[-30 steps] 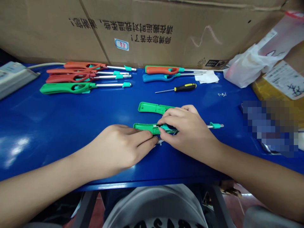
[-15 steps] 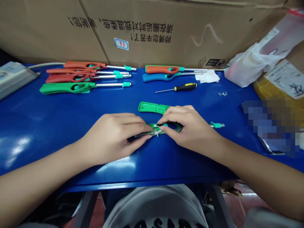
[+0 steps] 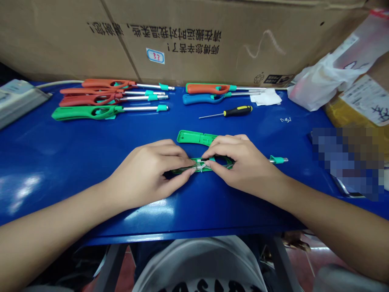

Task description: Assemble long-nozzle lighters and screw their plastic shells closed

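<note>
An opened green stick lighter (image 3: 206, 169) lies on the blue table with its inner parts showing, its metal tube pointing right. Thumb and fingers of my left hand (image 3: 152, 166) are closed on the dark see-through fuel tank (image 3: 181, 169) at the handle end. My right hand (image 3: 246, 158) pinches the lighter's middle; its fingers hide part of the trigger opening and small inner parts. Just behind lies the loose green handle half (image 3: 194, 138), its right end covered by my right hand.
Several assembled stick lighters (image 3: 88, 112) lie at the back left, others (image 3: 209, 89) at the back centre. A screwdriver (image 3: 238, 111), small screws (image 3: 285, 120) and white paper (image 3: 266, 97) are behind my hands. A cardboard box (image 3: 194, 24) walls the back; a plastic bag (image 3: 316, 87) stands right.
My left hand has tipped the fuel tank down into the green lighter half, nearly in line with it. My right hand stays in place.
</note>
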A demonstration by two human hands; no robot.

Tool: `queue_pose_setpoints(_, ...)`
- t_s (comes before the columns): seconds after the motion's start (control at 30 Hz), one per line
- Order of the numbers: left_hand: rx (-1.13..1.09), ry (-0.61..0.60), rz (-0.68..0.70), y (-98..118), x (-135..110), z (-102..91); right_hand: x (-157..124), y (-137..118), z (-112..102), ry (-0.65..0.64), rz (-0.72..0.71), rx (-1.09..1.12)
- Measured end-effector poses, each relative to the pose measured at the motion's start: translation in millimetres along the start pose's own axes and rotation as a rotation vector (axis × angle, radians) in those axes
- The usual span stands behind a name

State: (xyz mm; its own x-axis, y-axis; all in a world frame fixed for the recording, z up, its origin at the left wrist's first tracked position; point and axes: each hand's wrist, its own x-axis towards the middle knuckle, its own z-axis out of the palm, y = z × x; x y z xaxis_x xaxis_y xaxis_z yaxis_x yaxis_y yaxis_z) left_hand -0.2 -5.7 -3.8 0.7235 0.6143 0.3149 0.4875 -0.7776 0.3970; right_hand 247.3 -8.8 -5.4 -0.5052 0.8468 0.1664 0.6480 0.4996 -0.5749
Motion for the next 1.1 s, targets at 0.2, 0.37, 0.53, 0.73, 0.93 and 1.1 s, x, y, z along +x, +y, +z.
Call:
queue_pose_setpoints(0.2, 0.007, -0.022, -0.013, -0.6, -0.1, 0.0, 0.6, -2.2, -1.2, -0.010, 0.021, -0.013)
queue_pose_setpoints(0.37, 0.016, -0.033, -0.025, -0.3, -0.3, 0.0, 0.6, -1.8, -1.5, -0.029, 0.002, -0.014)
queue_pose_setpoints(0.53, 0.011, -0.043, -0.028, -0.9, 0.0, -0.3, 0.1, -1.2, -6.2, -0.073, -0.007, -0.008)
queue_pose_setpoints(0.73, 0.002, -0.053, -0.033, 0.0, -0.1, -1.0, 0.5, 1.6, -8.2, -0.098, -0.017, -0.001)
queue_pose_setpoints(0.93, 0.018, -0.062, -0.028, -0.8, 0.3, -0.6, -0.8, 3.0, -10.9, -0.109, -0.114, -0.041)
queue_pose_setpoints(1.1, 0.044, -0.056, 0.003, -1.9, -0.6, -0.3, -1.3, 2.3, -13.6, -0.150, -0.186, -0.100)
